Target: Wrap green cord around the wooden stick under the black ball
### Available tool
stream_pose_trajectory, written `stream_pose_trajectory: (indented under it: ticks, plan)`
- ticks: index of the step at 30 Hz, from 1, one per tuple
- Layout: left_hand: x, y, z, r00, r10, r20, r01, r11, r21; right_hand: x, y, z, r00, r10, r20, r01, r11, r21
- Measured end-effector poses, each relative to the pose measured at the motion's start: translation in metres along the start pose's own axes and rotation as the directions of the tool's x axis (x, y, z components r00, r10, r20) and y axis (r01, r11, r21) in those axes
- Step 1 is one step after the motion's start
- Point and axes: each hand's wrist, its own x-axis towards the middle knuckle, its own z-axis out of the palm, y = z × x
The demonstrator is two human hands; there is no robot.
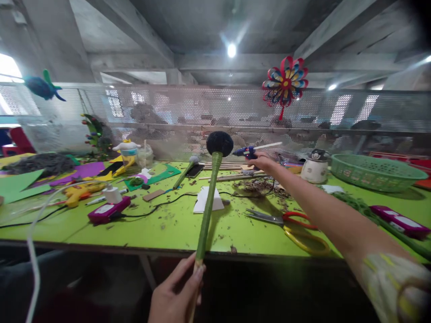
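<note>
A long stick wrapped in green (209, 206), topped by a round black head (220, 143), rises from the table's front edge. My left hand (180, 289) pinches its bare lower end. At the right of the black head, my right hand (261, 161) is closed round a dark blue glue gun (245, 152), with a white glue stick out of its back; its nozzle points left, close to the head. Behind the green stick lies a white paper pad (208, 200). Scissors with red and yellow handles (286, 220) lie below my right forearm.
On the green table (161, 229) are a purple power box (109, 210), black cables, a yellow glue gun (81, 193), a smaller grey-headed stick (186, 172), wooden sticks and brown scraps. A green basket (377, 172) and white jar (314, 166) stand right. A perforated screen runs behind.
</note>
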Motion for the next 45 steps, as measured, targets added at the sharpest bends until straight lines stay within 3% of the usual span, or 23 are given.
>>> stream_pose_trajectory:
  ticks: [3, 5, 9, 12, 17, 22, 26, 30, 33, 37, 45]
  plan:
    - [-0.006, 0.000, 0.008, 0.999, -0.034, 0.010, 0.034, 0.999, -0.016, -0.062, -0.010, -0.027, 0.992, -0.119, 0.030, 0.112, 0.980, 0.166]
    - [-0.012, -0.002, 0.014, 0.999, -0.050, 0.016, 0.051, 0.998, -0.048, -0.111, -0.014, -0.045, 0.963, -0.266, 0.044, 0.228, 0.892, 0.391]
    - [-0.025, -0.007, 0.026, 0.991, -0.134, 0.027, 0.137, 0.978, -0.160, -0.211, -0.012, -0.063, 0.977, -0.211, -0.001, 0.185, 0.853, 0.488]
    - [-0.031, -0.009, 0.036, 0.992, -0.127, 0.025, 0.129, 0.969, -0.209, -0.273, -0.006, -0.054, 0.990, -0.114, -0.078, 0.137, 0.862, 0.489]
    - [-0.035, -0.014, 0.050, 0.997, -0.015, 0.071, 0.017, 0.999, -0.033, -0.335, -0.001, -0.016, 0.994, -0.065, 0.093, 0.010, 0.863, 0.505]
    - [-0.037, -0.022, 0.061, 0.979, 0.173, 0.105, -0.182, 0.979, 0.089, -0.349, -0.002, 0.013, 0.996, -0.021, 0.084, -0.015, 0.913, 0.407]
    - [-0.032, -0.029, 0.065, 0.928, 0.351, 0.126, -0.371, 0.906, 0.205, -0.348, 0.001, 0.021, 0.995, -0.068, 0.066, 0.038, 0.922, 0.385]
    - [-0.031, -0.032, 0.067, 0.877, 0.457, 0.149, -0.480, 0.832, 0.276, -0.347, -0.002, 0.026, 0.997, -0.069, 0.043, 0.047, 0.925, 0.377]
    - [-0.034, -0.033, 0.068, 0.859, 0.483, 0.171, -0.512, 0.810, 0.286, -0.348, -0.005, 0.029, 0.997, -0.074, -0.002, 0.069, 0.919, 0.389]
    - [-0.039, -0.032, 0.069, 0.845, 0.501, 0.186, -0.535, 0.791, 0.298, -0.348, -0.006, 0.032, 0.992, -0.123, 0.026, 0.105, 0.926, 0.363]
    - [-0.044, -0.027, 0.071, 0.849, 0.503, 0.161, -0.527, 0.786, 0.324, -0.351, -0.004, 0.034, 0.993, -0.107, 0.047, 0.083, 0.930, 0.357]
